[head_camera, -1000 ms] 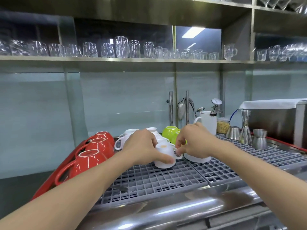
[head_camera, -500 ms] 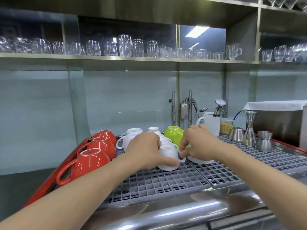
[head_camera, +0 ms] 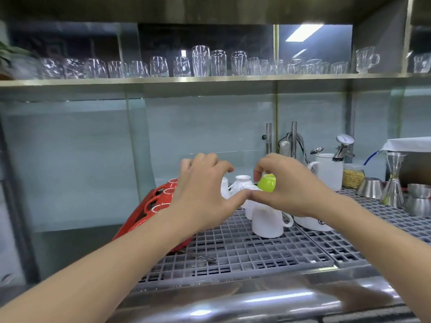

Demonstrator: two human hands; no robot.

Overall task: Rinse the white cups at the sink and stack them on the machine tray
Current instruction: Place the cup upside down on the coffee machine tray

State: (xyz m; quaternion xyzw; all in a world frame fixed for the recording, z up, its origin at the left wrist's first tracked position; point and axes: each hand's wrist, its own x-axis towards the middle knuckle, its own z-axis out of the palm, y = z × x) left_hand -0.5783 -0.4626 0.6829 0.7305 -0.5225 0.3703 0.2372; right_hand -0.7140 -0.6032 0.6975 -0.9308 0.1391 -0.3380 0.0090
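Grid tray (head_camera: 245,250) w/ red cups (head_camera: 163,199), jiggers (head_camera: 394,183)

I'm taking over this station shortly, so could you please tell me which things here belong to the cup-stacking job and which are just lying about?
Part of the job:
- white cup upside down on the grid
- white cups behind it
- grey machine tray
- left hand and right hand, both raised above the cups

Just lying about:
- red cups
- green cup
- glasses on the shelf
- steel jigger
- jar

Glossy white cup (head_camera: 268,221), grey plastic-looking grid tray (head_camera: 245,252)
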